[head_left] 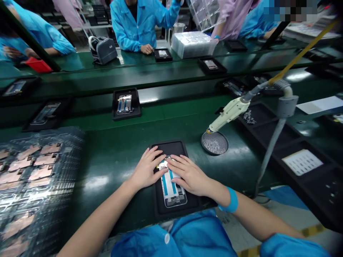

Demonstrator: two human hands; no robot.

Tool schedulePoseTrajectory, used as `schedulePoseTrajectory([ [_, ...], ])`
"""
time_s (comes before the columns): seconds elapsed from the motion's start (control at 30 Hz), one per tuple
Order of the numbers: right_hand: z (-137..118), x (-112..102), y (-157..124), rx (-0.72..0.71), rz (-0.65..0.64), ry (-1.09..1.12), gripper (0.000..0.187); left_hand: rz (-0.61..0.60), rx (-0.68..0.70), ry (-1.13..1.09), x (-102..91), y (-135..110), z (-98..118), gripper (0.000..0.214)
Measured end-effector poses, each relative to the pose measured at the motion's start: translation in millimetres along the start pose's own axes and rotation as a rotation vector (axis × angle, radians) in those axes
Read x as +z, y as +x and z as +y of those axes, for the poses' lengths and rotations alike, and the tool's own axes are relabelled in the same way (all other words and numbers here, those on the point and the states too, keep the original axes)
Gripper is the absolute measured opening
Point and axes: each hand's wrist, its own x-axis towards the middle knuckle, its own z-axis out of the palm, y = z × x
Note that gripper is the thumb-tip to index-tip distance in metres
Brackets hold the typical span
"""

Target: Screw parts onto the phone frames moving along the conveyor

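My left hand (pixel 147 168) and right hand (pixel 189 175) are both down on the top end of a phone frame (pixel 173 189), which sits in the lower part of a black tray (pixel 168 148). Step in hand looks like close work on that top end. Fingers lie nearly flat and slightly spread, tips almost meeting over the frame. Can't tell from this view whether they pinch anything small. Any move lower on the frame calls for those fingers clearing it first. Right of the tray, an electric screwdriver (pixel 229 114) hangs over a round mesh dish (pixel 214 143) of small screws (pixel 214 142). Stacked clear trays (pixel 32 178) of copper-coloured parts sit on the left of the green conveyor belt (pixel 112 171).
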Motion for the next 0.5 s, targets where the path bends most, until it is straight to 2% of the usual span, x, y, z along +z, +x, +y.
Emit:
schedulePoseTrajectory([
  [0.1,-1,-2,1,0.009,-0.023,0.007,0.055,0.009,0.015,0.013,0.3,-4,2,0.036],
  [0.27,-2,-3,1,0.016,-0.03,0.006,0.055,-0.009,0.013,0.072,-1.8,-7,5,0.035],
  [0.5,-2,-4,2,0.012,-0.031,-0.002,0.057,-0.05,-0.064,0.232,-4.4,-8,16,0.035],
])
